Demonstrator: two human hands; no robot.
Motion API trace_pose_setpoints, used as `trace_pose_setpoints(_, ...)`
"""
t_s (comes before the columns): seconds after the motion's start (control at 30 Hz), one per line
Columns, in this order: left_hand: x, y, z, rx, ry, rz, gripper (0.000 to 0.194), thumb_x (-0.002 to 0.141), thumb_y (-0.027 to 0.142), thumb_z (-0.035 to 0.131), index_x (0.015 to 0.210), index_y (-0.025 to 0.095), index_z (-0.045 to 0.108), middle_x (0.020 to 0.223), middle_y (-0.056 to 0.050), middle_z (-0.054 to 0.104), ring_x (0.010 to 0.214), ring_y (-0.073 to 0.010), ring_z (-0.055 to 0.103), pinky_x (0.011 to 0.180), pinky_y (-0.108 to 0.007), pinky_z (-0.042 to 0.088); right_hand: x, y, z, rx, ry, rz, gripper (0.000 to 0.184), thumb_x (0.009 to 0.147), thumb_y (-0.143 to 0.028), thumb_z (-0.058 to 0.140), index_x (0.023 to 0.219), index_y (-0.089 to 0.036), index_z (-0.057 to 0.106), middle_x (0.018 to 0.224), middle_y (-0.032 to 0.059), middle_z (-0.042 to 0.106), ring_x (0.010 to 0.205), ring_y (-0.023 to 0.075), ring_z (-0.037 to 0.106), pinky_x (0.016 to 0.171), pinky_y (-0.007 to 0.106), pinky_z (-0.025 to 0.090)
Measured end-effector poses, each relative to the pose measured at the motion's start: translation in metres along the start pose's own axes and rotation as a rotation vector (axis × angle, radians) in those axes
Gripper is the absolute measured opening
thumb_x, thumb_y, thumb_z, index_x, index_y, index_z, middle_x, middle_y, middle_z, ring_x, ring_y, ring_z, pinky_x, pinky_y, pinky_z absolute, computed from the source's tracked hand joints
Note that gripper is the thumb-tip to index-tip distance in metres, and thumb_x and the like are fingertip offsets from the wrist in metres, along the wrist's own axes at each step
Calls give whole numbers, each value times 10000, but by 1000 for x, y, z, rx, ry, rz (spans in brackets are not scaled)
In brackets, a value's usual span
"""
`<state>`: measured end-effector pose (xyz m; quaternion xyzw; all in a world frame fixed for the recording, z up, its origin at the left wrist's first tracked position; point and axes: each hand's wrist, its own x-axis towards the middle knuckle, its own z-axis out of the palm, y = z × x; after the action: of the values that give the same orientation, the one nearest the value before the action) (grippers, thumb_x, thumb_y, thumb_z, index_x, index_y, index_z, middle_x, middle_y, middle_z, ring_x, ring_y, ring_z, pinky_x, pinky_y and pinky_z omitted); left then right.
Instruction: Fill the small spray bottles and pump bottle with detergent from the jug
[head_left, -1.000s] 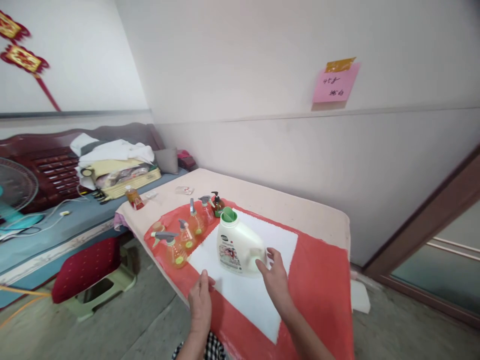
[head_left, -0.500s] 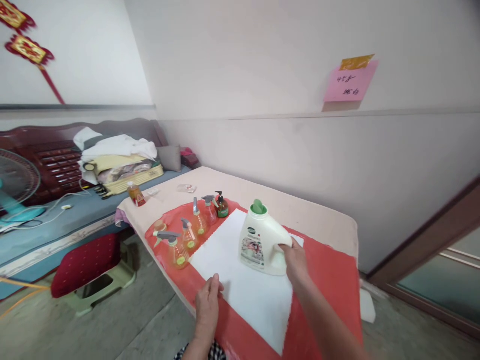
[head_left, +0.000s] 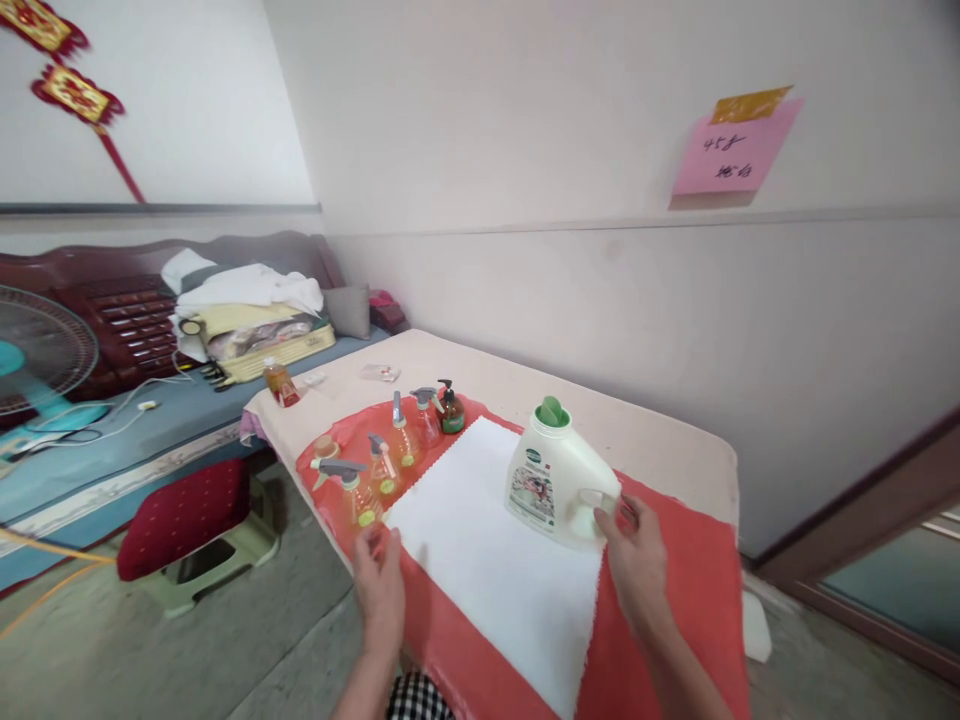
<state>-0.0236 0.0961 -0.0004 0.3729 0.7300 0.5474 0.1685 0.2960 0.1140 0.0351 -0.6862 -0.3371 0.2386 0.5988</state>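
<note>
A white laundry detergent jug (head_left: 534, 490) with a green spout at its open top stands upright on a white sheet (head_left: 517, 610). My right hand (head_left: 636, 560) is just right of the jug's handle, fingers apart and off the grip; whether a fingertip touches the jug I cannot tell. My left hand (head_left: 380, 585) hovers over the table's front edge with loosely spread fingers, holding nothing. Just beyond it is the nearest clear spray bottle (head_left: 364, 500). Several more spray bottles and a brown pump bottle (head_left: 451, 412) with a black pump stand in a cluster behind.
Red sheeting (head_left: 675, 600) covers much of the table (head_left: 660, 440). At its far left are a bottle of amber liquid (head_left: 280, 382) and a small clear packet (head_left: 380, 373). A red-topped stool (head_left: 187, 520) stands left of the table, and the wall (head_left: 570, 300) runs behind.
The jug has been set down slightly to the right, and my right hand has let go of its handle. My left hand has moved left towards the nearest spray bottle.
</note>
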Motion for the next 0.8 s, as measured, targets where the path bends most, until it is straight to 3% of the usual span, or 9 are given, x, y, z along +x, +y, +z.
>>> trace_pose_setpoints(0.17, 63, -7, 5, 113, 205, -25, 860, 678, 554, 660, 1351, 135, 329, 1355, -223, 417, 1293, -360, 388, 1043, -516, 348, -22, 3, 3, 53, 31, -64, 619, 702, -537, 624, 1208, -216, 470, 1312, 119, 496, 1220, 295, 467, 1033, 458, 373)
trace_pose_setpoints(0.3, 89, -8, 12, 184, 209, -14, 917, 586, 511, 741, 1336, 155, 352, 1328, -211, 461, 1298, -396, 380, 1028, -566, 345, -37, 4, 9, 96, -38, -45, 573, 707, -538, 616, 1170, -229, 479, 1297, 113, 505, 1190, 288, 491, 1018, 458, 393)
trace_pose_setpoints(0.43, 88, -6, 6, 209, 166, -41, 713, 596, 483, 725, 1181, 152, 488, 1160, -175, 595, 1114, -378, 558, 942, -538, 433, -47, 4, 11, 123, -131, 26, 546, 682, -557, 618, 1105, -224, 522, 1232, 123, 551, 1124, 304, 531, 974, 470, 423)
trace_pose_setpoints(0.53, 63, 11, -1, 198, 164, -47, 701, 621, 517, 696, 1183, 157, 483, 1103, -166, 634, 1032, -353, 609, 911, -518, 457, -55, 2, 12, 148, -274, 98, 462, 658, -540, 667, 989, -227, 589, 1091, 110, 631, 1039, 312, 577, 944, 471, 431)
trace_pose_setpoints(0.6, 35, 34, 0, 142, 55, -11, 648, 632, 547, 682, 1157, 204, 514, 1031, -103, 676, 938, -291, 650, 847, -439, 504, -61, 1, 15, 178, -402, 140, 403, 667, -528, 691, 929, -231, 613, 1024, 96, 662, 989, 304, 607, 911, 457, 453)
trace_pose_setpoints(0.7, -11, 81, 15, -191, -354, -3, 671, 595, 515, 733, 1147, 188, 536, 1038, -106, 696, 941, -271, 660, 815, -384, 520, -69, -1, 18, 381, -617, 307, 418, 763, -568, 613, 1024, -242, 610, 1093, 98, 659, 964, 274, 634, 844, 422, 499)
trace_pose_setpoints(0.8, -46, 124, 37, -470, -731, 20, 661, 595, 455, 763, 1146, 170, 538, 1090, -117, 689, 1017, -271, 643, 856, -352, 514, -70, -5, 16, 815, -812, 560, 482, 850, -606, 472, 1199, -282, 546, 1203, 90, 616, 928, 223, 641, 773, 369, 517)
